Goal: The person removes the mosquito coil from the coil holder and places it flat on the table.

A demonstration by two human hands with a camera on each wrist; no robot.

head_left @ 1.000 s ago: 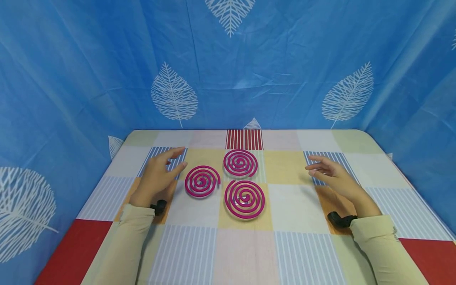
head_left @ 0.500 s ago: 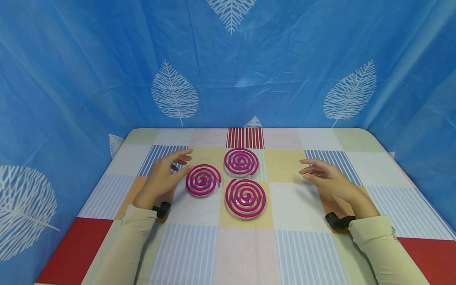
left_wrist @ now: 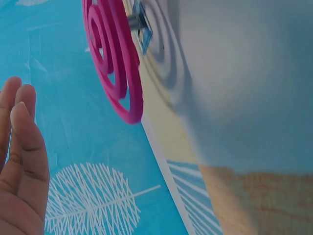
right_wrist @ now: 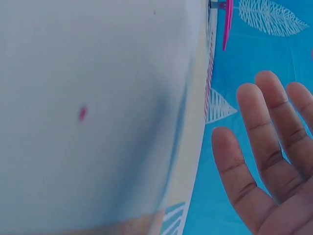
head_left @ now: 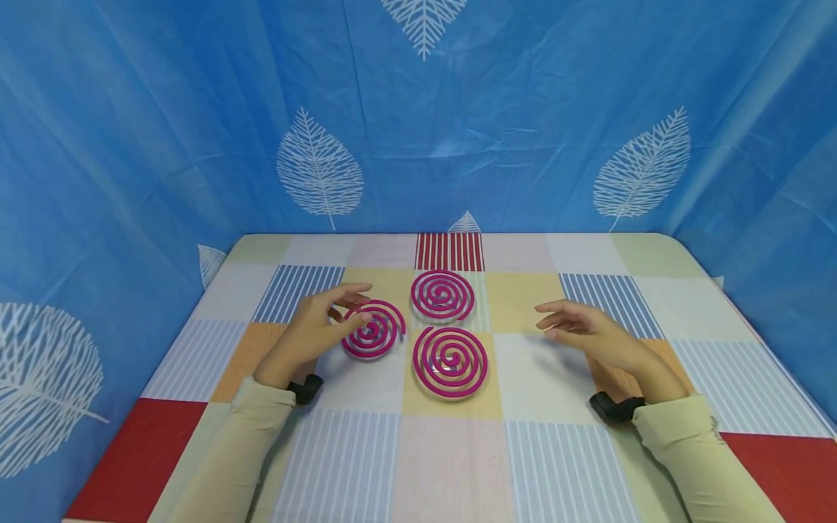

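Three magenta mosquito coils are raised above the tablecloth in the head view: a left coil (head_left: 373, 331), a back coil (head_left: 442, 294) and a front coil (head_left: 451, 359). My left hand (head_left: 307, 338) hovers at the left coil, thumb and fingers spread apart and overlapping its left side in the head view. The left wrist view has a coil (left_wrist: 115, 54) on a small metal stand (left_wrist: 143, 29), clear of my fingers. My right hand (head_left: 595, 333), fingers loosely bent, hovers to the right of the coils and holds nothing. The right wrist view catches one coil (right_wrist: 228, 24) edge-on.
A patchwork tablecloth (head_left: 451, 472) covers the table. Blue curtains (head_left: 510, 94) with white leaf prints stand behind it and on both sides. Each wrist wears a black camera, one left (head_left: 306, 390) and one right (head_left: 615, 408).
My left hand has moved right, from beside the left coil to overlapping it in view. My right hand has drifted left toward the coils. The coils have stayed in place.
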